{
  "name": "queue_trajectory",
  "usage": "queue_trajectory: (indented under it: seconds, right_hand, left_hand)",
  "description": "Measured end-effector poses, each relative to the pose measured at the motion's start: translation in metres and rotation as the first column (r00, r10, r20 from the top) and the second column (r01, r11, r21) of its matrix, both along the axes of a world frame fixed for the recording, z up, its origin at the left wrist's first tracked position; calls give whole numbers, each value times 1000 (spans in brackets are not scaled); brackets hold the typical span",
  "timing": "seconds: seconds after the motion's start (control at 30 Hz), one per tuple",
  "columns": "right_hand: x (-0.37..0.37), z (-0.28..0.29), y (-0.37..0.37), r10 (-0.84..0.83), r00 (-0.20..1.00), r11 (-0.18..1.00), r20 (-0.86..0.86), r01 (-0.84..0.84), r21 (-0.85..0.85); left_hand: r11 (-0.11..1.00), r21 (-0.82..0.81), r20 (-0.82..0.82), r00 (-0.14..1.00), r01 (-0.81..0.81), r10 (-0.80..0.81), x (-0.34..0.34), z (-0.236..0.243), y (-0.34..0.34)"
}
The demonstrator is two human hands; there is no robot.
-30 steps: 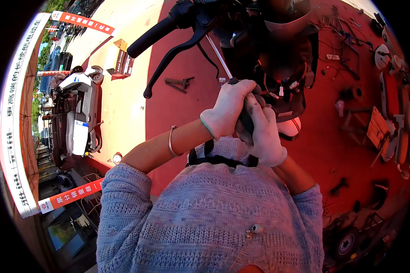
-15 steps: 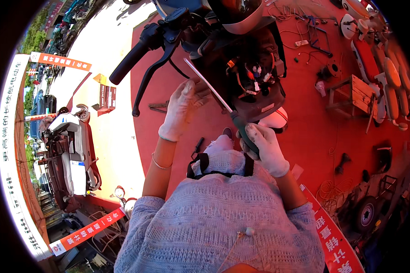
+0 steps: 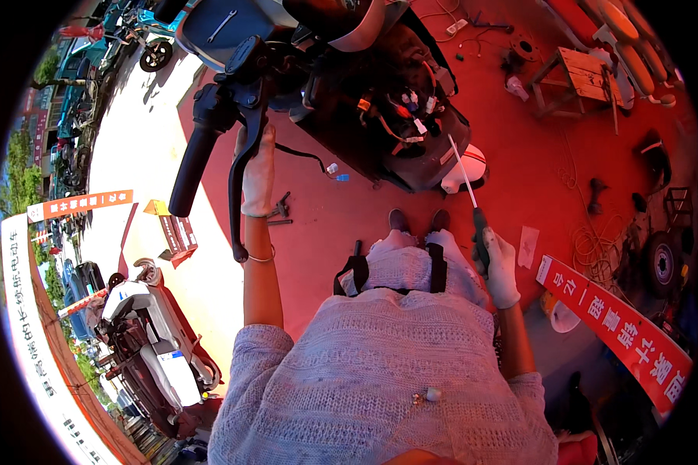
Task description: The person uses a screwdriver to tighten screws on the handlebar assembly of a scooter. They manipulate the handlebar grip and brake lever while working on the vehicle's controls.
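Observation:
My right hand [image 3: 501, 267], in a white glove, is closed around the dark handle of a screwdriver [image 3: 470, 190]. The long metal shaft points up and away, its tip beside the dark front body of a scooter. My left hand [image 3: 258, 178], also gloved, is raised behind the brake lever [image 3: 243, 174], fingers stretched upward and partly covered by the lever. Next to it is the black handlebar grip [image 3: 193, 172]. Loose wires with coloured connectors [image 3: 411, 116] show in the opened scooter front. A cable with a blue connector [image 3: 342, 177] hangs beside my left hand.
A wrench [image 3: 222, 25] lies on the scooter's top. A wooden stool [image 3: 582, 77] stands on the red floor at right, with coiled cord [image 3: 593, 246] nearer. A parked scooter [image 3: 159, 341] is at left, near a cardboard box [image 3: 178, 235]. A red banner [image 3: 613, 329] is at lower right.
My left hand has moved away from the screwdriver's shaft to behind the brake lever. My right hand has carried the screwdriver right and nearer me. The view has shifted.

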State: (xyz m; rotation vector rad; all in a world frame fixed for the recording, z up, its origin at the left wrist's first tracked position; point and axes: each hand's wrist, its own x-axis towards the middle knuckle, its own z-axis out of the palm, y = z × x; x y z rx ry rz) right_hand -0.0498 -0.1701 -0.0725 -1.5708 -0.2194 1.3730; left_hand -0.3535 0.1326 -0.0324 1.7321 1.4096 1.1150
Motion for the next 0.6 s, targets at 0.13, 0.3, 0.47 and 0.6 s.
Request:
queue_trajectory:
  seconds: [0.13,0.3,0.47,0.6]
  right_hand:
    - [-28,35,31,125,992,965,17,-126,228]
    - [-56,66,67,281,957,876,68,-285,388]
    - [-79,71,104,311,929,819,202,-370,439]
    - [-91,72,125,275,918,759,285,-389,522]
  left_hand:
    - [999,21,97,995,-40,38,-5,6,3]
    - [990,66,-57,990,-122,126,-4,24,-3]
    - [999,-21,60,998,-33,34,5,32,-25]
    - [955,-87,457,863,284,-215,24,40,-26]
